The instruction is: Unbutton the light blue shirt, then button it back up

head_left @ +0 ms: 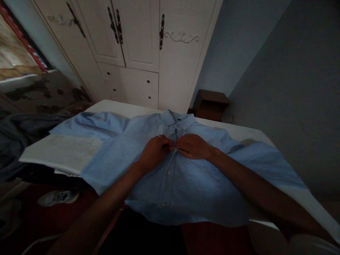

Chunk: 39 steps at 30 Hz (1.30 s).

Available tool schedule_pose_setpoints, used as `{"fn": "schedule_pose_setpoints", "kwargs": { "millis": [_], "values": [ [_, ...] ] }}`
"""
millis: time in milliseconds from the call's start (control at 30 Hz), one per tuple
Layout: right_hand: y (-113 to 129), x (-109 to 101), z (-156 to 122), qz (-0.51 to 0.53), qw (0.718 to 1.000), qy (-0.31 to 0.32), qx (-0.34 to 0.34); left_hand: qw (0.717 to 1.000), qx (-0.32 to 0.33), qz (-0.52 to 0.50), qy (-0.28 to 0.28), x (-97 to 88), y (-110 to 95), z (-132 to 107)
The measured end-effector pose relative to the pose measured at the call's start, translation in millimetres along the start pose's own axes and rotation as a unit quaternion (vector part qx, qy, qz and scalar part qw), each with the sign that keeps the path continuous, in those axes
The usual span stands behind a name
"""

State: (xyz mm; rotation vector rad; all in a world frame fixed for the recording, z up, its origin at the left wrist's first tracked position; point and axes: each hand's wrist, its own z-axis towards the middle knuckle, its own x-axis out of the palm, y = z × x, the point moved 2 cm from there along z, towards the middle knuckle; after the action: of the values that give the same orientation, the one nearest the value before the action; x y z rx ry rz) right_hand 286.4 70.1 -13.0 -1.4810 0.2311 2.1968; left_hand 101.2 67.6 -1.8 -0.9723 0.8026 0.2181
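A light blue button-up shirt (202,177) lies face up on a white table (66,152), collar away from me, sleeves spread to both sides. My left hand (155,150) and my right hand (193,146) meet at the shirt's front placket just below the collar. Both hands have their fingers curled and pinched on the placket edges by a button. A ring shows on my left hand. Lower buttons run down the placket toward me.
A white wardrobe (140,46) with dark handles stands behind the table. A brown wooden nightstand (211,103) sits at the back right by a grey wall. Dark cloth (18,131) lies at the left. A grey shoe (57,197) rests on the red floor.
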Motion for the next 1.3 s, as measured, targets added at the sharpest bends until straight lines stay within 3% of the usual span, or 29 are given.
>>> {"fn": "schedule_pose_setpoints", "kwargs": {
  "millis": [200, 600, 1033, 1300],
  "values": [
    [3.9, 1.2, -2.9, -0.011, 0.998, -0.058, -0.015, 0.991, -0.043, -0.122, -0.018, 0.0, 8.3, -1.3],
    [9.2, 0.7, -1.6, -0.067, 0.99, -0.123, -0.029, 0.975, -0.07, -0.211, -0.002, 4.3, 15.0, -1.7],
    [8.4, 0.7, -4.4, -0.061, 0.99, -0.127, -0.025, 0.986, 0.008, -0.168, -0.016, 3.6, 12.9, -6.7],
    [8.1, 3.7, -8.0, -0.029, 0.99, -0.135, 0.004, 0.988, -0.016, -0.137, -0.069, 2.3, 7.0, -8.6]
  ]
}}
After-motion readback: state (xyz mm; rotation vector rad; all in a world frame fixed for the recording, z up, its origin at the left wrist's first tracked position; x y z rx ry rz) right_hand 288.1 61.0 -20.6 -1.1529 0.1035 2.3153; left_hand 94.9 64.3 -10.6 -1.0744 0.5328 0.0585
